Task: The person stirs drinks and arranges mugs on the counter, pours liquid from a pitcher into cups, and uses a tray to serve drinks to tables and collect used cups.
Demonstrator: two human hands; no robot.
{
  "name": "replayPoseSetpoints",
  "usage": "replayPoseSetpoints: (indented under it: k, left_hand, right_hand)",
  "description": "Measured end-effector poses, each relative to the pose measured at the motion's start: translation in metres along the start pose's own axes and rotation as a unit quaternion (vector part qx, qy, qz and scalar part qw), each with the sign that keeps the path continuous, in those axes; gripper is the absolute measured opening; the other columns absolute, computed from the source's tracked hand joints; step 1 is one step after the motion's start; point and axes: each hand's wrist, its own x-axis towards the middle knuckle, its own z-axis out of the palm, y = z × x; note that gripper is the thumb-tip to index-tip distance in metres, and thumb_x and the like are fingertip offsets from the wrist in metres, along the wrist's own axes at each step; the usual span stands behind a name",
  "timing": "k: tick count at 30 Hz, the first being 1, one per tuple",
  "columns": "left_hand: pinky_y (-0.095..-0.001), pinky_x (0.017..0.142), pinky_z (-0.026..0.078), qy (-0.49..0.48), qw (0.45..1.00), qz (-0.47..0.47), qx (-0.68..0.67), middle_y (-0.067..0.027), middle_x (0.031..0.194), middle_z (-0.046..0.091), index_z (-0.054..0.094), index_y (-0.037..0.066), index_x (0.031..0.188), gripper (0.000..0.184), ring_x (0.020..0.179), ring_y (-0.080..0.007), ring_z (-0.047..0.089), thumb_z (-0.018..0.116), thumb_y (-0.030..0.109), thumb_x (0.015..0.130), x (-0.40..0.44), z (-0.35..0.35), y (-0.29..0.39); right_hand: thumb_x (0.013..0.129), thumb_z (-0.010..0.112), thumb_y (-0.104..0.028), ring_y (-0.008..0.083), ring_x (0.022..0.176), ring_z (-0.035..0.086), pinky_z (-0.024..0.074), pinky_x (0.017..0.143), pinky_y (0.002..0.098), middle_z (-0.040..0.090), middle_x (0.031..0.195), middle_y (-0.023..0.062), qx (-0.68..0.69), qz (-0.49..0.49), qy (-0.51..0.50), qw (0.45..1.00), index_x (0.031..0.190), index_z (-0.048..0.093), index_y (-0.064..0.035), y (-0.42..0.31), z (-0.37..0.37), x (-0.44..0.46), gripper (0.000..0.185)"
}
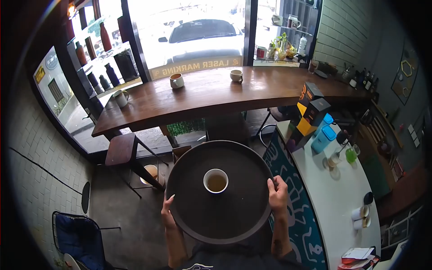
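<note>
Between my left hand (pixel 168 213) and right hand (pixel 279 196), each pinching its rim, the round tray (pixel 216 220) lies face up. Slightly forward between my grips, the white cup (pixel 216 172) stands on it, long axis upright, mouth up, with brown liquid (pixel 216 183) inside

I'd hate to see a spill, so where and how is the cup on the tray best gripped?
Probably grip the cup by its outer wall below the rim, coming from either side. It stands upright and open with liquid inside, shows no handle, and has space around it on the tray.
</note>
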Motion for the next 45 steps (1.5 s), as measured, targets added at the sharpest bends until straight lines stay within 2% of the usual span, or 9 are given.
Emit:
replayPoseSetpoints:
  k: [15,18,20,22,26,34,37,39,45]
  left_hand:
    - [-0.0344,0.099,0.046,0.002,0.995,0.031,0.094,-0.014,0.127,0.056,0.041,0.001,0.141,0.056,0.114,-0.0237,0.058,0.056,0.007,0.086,0.228,0.092,-0.026]
    - [-0.0338,0.1,0.045,-0.028,0.996,0.035,0.078,-0.0134,0.129,0.056,0.04,0.001,0.141,0.055,0.113,-0.0234,0.058,0.055,0.005,0.088,0.275,0.115,-0.026]
    - [-0.0335,0.101,0.044,-0.019,0.996,0.029,0.085,-0.0135,0.129,0.055,0.04,0.0,0.141,0.054,0.115,-0.0233,0.057,0.053,0.003,0.089,0.301,0.135,-0.023]
    - [-0.0332,0.102,0.042,-0.026,0.995,0.025,0.093,-0.0137,0.13,0.055,0.04,-0.001,0.141,0.054,0.116,-0.0231,0.056,0.053,0.002,0.089,0.322,0.145,-0.023]
    - [-0.0319,0.101,0.043,-0.031,0.986,0.072,0.146,-0.0134,0.129,0.056,0.042,-0.004,0.139,0.051,0.115,-0.0219,0.057,0.053,0.003,0.09,0.354,0.158,-0.016]
    - [-0.0324,0.106,0.04,0.023,0.992,0.073,0.099,-0.0156,0.133,0.054,0.04,-0.005,0.141,0.054,0.122,-0.0232,0.054,0.052,-0.005,0.088,0.366,0.17,-0.018]
    - [-0.0327,0.106,0.04,0.033,0.991,0.069,0.107,-0.0158,0.133,0.054,0.04,-0.005,0.141,0.054,0.121,-0.0232,0.054,0.053,-0.005,0.088,0.369,0.181,-0.023]
    - [-0.0331,0.106,0.04,0.028,0.992,0.075,0.095,-0.0159,0.133,0.054,0.04,-0.005,0.141,0.055,0.121,-0.0231,0.054,0.053,-0.005,0.088,0.374,0.186,-0.026]
    - [-0.0328,0.106,0.041,0.041,0.992,0.073,0.089,-0.0154,0.131,0.055,0.038,-0.005,0.141,0.053,0.12,-0.0217,0.055,0.051,-0.005,0.089,0.38,0.2,-0.032]
  right_hand:
    - [0.091,0.06,-0.013,0.0109,0.05,0.041,0.0322,0.048,0.0338,0.045,0.054,0.0087,-0.059,-0.02,-0.043,0.997,0.077,0.052,0.0029,0.023,0.097,0.26,0.022]
    - [0.092,0.06,-0.012,0.0049,0.049,0.037,0.0279,0.045,0.0292,0.041,0.051,0.0004,-0.116,-0.069,-0.039,0.99,0.073,0.051,0.0003,0.031,0.115,0.309,0.024]
    - [0.09,0.062,-0.014,0.009,0.048,0.039,0.0302,0.045,0.0328,0.044,0.051,0.0074,-0.133,-0.067,-0.038,0.988,0.071,0.05,0.002,0.023,0.126,0.338,0.027]
    - [0.088,0.062,-0.018,0.0346,0.051,0.053,0.0383,0.052,0.0432,0.052,0.06,0.022,-0.16,-0.037,-0.054,0.985,0.074,0.052,0.0035,0.015,0.135,0.357,0.027]
    - [0.088,0.062,-0.021,0.0455,0.065,0.059,0.0424,0.057,0.0493,0.058,0.065,0.0249,-0.233,-0.038,-0.108,0.966,0.074,0.055,0.0029,0.011,0.154,0.398,0.028]
    - [0.087,0.069,-0.029,0.0347,0.063,0.065,0.0461,0.058,0.0446,0.065,0.07,0.0187,-0.234,-0.086,-0.192,0.949,0.084,0.065,0.0,-0.001,0.156,0.487,0.029]
    - [0.083,0.074,-0.032,0.0318,0.087,0.067,0.0507,0.071,0.0429,0.066,0.101,0.019,-0.233,-0.106,-0.153,0.954,0.112,0.062,-0.0024,-0.005,0.168,0.537,0.043]
    - [0.075,0.081,-0.041,0.0367,0.113,0.057,0.0486,0.091,0.0427,0.053,0.128,0.0226,-0.242,-0.219,-0.121,0.937,0.137,0.044,-0.002,0.005,0.18,0.57,0.082]
    - [0.061,0.089,-0.04,0.0403,0.123,0.051,0.0434,0.102,0.043,0.05,0.132,0.0275,-0.278,-0.202,-0.238,0.909,0.141,0.036,0.0028,0.007,0.211,0.609,0.105]
